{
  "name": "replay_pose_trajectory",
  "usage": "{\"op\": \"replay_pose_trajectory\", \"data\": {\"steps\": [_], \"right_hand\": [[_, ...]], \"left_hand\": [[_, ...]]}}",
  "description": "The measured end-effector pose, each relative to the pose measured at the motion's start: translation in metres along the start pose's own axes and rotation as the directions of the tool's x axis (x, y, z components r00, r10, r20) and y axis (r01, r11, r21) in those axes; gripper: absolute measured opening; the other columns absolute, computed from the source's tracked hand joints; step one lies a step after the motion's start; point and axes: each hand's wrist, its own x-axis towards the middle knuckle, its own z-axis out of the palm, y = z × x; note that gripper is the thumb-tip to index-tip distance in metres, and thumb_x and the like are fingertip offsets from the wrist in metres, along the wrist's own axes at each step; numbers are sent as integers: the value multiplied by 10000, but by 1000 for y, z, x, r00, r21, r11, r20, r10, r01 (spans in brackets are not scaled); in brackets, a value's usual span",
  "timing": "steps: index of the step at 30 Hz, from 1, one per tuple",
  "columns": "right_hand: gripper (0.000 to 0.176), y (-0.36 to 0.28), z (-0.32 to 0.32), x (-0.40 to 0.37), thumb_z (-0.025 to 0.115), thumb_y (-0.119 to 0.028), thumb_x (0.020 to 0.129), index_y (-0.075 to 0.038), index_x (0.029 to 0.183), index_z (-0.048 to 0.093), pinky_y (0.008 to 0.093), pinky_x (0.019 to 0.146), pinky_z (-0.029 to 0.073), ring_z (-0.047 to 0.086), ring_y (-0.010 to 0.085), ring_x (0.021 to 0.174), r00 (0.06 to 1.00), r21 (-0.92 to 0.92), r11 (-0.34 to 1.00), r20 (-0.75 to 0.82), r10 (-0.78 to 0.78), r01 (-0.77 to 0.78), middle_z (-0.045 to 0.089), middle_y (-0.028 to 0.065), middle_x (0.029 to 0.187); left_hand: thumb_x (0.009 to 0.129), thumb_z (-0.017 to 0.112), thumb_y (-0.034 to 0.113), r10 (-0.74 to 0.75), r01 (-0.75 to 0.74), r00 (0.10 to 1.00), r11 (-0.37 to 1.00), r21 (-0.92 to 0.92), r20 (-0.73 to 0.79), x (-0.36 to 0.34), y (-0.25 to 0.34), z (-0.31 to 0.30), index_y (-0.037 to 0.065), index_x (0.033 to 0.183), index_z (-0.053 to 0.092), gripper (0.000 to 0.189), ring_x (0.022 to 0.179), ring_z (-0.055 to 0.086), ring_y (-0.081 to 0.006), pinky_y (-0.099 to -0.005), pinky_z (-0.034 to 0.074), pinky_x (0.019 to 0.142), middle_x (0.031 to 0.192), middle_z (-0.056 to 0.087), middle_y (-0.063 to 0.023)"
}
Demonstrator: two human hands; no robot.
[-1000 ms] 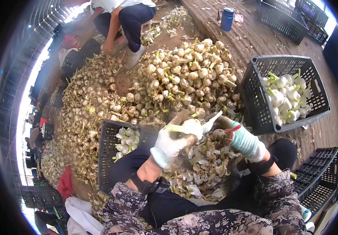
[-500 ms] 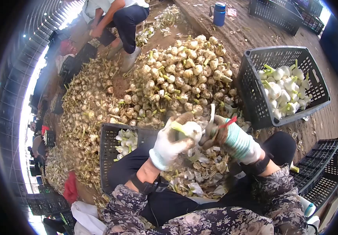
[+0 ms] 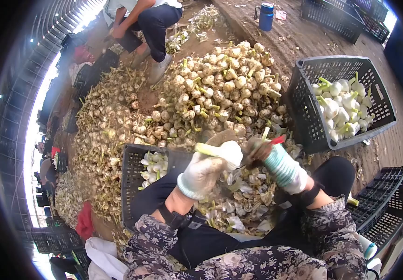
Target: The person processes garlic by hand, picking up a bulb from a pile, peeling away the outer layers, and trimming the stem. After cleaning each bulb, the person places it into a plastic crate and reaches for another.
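In a pale glove, my left hand (image 3: 201, 173) is closed around a peeled white garlic bulb (image 3: 231, 153), its thick green-white stem pointing left. Just right of the bulb is my right hand (image 3: 264, 154), in a green-and-white glove with dirty fingertips. Its fingers are curled round a small tool with a red end (image 3: 279, 139); motion blur and the glove hide the rest of the tool. A pale stem piece (image 3: 266, 133) sticks up by these fingers. Below both hands lies a heap of papery garlic skins (image 3: 238, 205).
Ahead rises a large pile of unpeeled garlic (image 3: 220, 84). Right of it, a black crate (image 3: 299, 116) holds clean bulbs; a smaller crate (image 3: 130, 186) with bulbs stands by my left leg. Another person (image 3: 157, 28) crouches at the back left. A blue bottle (image 3: 266, 18) stands behind.
The garlic bulb has turned in my left hand, its stem now lying more sideways to the left. My right hand has shifted slightly and its fingers have rolled. The view has moved a little.
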Motion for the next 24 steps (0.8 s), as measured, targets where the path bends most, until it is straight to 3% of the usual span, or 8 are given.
{"op": "replay_pose_trajectory", "data": {"steps": [2, 5, 8, 12, 16, 17, 19, 24], "right_hand": [[201, -2, 18, 4, 594, -182, 852, 12, 899, 567, 246, 601, 453, 555, 116, 697, 998, -64, 997, -36, 44, -46, 600, 42, 774], [202, 4, 19, -1, 592, 18, 738, -24, 936, 585, 276, 666, 458, 557, 155, 731, 996, -374, 923, 40, -79, 88, 607, 45, 804], [247, 21, -6, 6, 570, 4, 700, -33, 939, 616, 326, 664, 466, 576, 292, 741, 974, -863, 464, 123, -192, 200, 619, 148, 866], [335, 17, -16, 9, 522, -137, 786, -86, 1108, 598, 312, 833, 440, 555, 264, 995, 902, -581, 740, 26, 432, -338, 595, 158, 1054], [519, 27, -26, -11, 458, -194, 873, -17, 1344, 332, 283, 1008, 311, 410, 207, 1220, 946, -37, 990, 291, 141, -136, 400, 139, 1347], [426, 9, 1, -7, 495, -488, 872, -73, 965, 531, 221, 586, 436, 553, 91, 729, 990, -125, 991, 127, 55, -39, 552, -8, 788], [420, -10, 29, -4, 509, -472, 869, -64, 965, 527, 215, 541, 434, 565, 103, 644, 989, -119, 991, 127, 76, -61, 552, 4, 755], [304, -24, 17, -6, 550, -321, 873, -33, 971, 553, 240, 537, 488, 616, 139, 618, 943, -85, 955, 155, 295, -285, 627, 82, 773]], "left_hand": [[738, 684, 415, -2, 2, 1000, 999, 43, -14, -1, -9, -12, -59, 1219, 417, 727, 942, 556, -182, -283, 442, 836, 1053, 564, -120], [869, 484, 125, -7, -69, 917, 982, -176, -399, 3, -6, 2, 5, 1230, 430, 384, 747, 552, -136, -248, 493, 665, 882, 573, -69], [849, 478, 108, 72, -82, 936, 997, -14, -345, -2, 2, -4, 2, 1180, 472, 348, 711, 553, -129, -233, 481, 625, 835, 568, -58], [866, 510, 202, 66, -46, 983, 992, 122, -171, -6, 4, -7, -4, 1185, 462, 383, 591, 543, -106, -211, 447, 556, 775, 565, -36], [851, 491, 534, 251, -162, 955, 888, 430, -160, -6, -7, 2, -39, 1194, 464, 668, 869, 577, -176, -284, 487, 712, 954, 555, -82], [851, 491, 534, 250, -162, 955, 889, 429, -158, -3, -9, 3, -39, 1194, 464, 668, 869, 577, -176, -284, 487, 712, 954, 555, -82], [840, 413, 628, 472, -325, 880, 673, 665, -47, 4, -15, 4, -21, 1216, 463, 752, 940, 515, -144, -275, 448, 782, 1053, 499, -68], [812, 408, 672, 389, -231, 911, 759, 608, -139, 1, -13, 3, 2, 1236, 458, 794, 815, 461, -85, -226, 428, 713, 945, 447, -3]]}}
